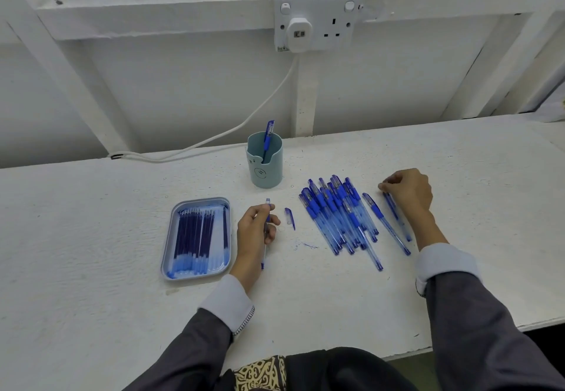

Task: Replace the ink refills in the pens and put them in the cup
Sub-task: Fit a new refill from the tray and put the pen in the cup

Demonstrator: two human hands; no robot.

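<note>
My left hand [255,231] grips an uncapped blue pen [264,256] at the table's middle. Its loose cap [289,217] lies just to the right. My right hand [408,190] has curled fingers pinching the top end of a single blue pen [397,219] lying at the right of the pile. A pile of several blue pens [339,216] lies between my hands. A light blue tray [171,243] holding several dark ink refills [197,237] sits to the left. A teal cup [265,165] at the back holds one blue pen [268,136].
A white cable [214,138] runs from a wall socket [316,22] down to the table's back edge at the left. Blue ink marks [308,245] stain the table between the cap and the pile. The table's front edge runs near my sleeves.
</note>
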